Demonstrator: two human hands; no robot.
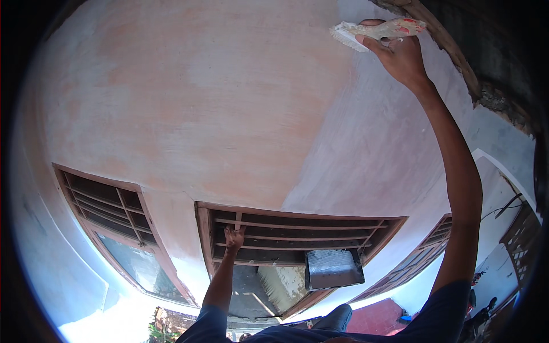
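Note:
My right hand [403, 57] is raised high on the right, its fingers closed round a wide paintbrush [347, 35]. Pale bristles point left against the upper wall [229, 103], and the handle is smeared with white and red. Around the brush the wall is whitish, while farther left it shows patchy pink-orange. Lower down, my left hand [233, 237] grips a bar of the wooden window grille [303, 228]. A dark paint tray [334, 268] with white paint in it hangs at the grille's lower right.
A second barred window [108, 206] stands at the left, and another [414, 260] lies beyond my right arm. Rough wooden edging [452, 51] runs along the wall's top right. Far below are a red floor [374, 317] and some plants [163, 328].

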